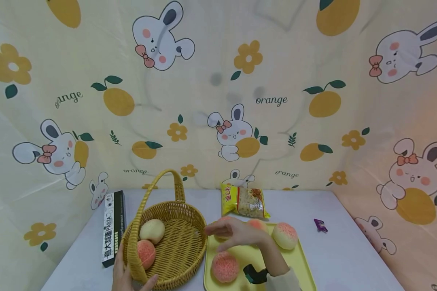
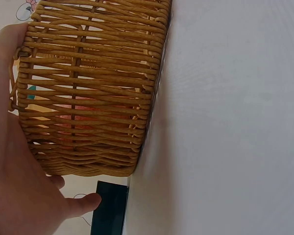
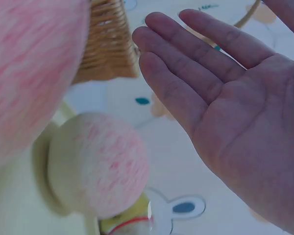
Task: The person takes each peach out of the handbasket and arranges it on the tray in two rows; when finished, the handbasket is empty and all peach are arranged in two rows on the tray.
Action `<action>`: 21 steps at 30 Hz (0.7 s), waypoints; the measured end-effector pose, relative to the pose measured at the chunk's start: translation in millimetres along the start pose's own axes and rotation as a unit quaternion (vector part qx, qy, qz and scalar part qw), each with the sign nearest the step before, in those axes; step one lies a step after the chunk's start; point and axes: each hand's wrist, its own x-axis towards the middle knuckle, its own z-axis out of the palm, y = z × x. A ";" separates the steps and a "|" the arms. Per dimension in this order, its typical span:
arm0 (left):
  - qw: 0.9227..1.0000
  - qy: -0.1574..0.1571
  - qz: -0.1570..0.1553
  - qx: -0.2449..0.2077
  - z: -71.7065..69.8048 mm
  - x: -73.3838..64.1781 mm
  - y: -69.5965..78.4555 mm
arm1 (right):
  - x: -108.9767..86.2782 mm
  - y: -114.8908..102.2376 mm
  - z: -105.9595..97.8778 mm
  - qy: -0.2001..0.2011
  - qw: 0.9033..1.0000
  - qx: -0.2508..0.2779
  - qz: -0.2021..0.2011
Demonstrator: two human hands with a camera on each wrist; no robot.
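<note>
My left hand (image 1: 123, 273) rests against the near left side of a wicker basket (image 1: 183, 279), by the foot of its tall handle. Its thumb sticks out clear of the woven wall in the left wrist view. Inside the basket lie a cream round ball (image 1: 152, 230) and a pink peach-like ball (image 1: 146, 254). My right hand (image 1: 236, 232) hovers with nothing in it above a yellow tray (image 1: 256, 270), fingertips beside the basket's right rim. On that tray sit several peach-like balls, among them a speckled pink one (image 1: 225, 267) and a pink-and-white one (image 1: 285, 236).
A black-and-white pasta box (image 1: 110, 230) lies left of the basket. Behind the tray is a yellow snack bag (image 1: 245, 201). A small purple wrapped piece (image 1: 320, 225) lies to the right on the white table (image 1: 349, 258). Patterned cloth (image 1: 204, 81) hangs around the back and sides.
</note>
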 end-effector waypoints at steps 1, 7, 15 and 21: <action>1.000 -0.004 -0.004 -0.001 -0.3 -0.2 -0.1 | 3.6 -1.9 -0.1 -0.004 1.000 -0.007 0.002; 0.999 -0.028 -0.032 -0.009 -1.4 0.8 -0.9 | 26.0 -10.1 2.2 -0.023 0.998 -0.050 0.020; 0.999 -0.021 -0.027 -0.007 -1.2 0.9 1.7 | 60.7 -18.9 9.0 -0.047 0.994 -0.090 0.036; 0.999 -0.030 -0.037 -0.008 -1.6 3.6 1.4 | 92.5 -19.2 14.3 -0.070 0.991 -0.110 0.045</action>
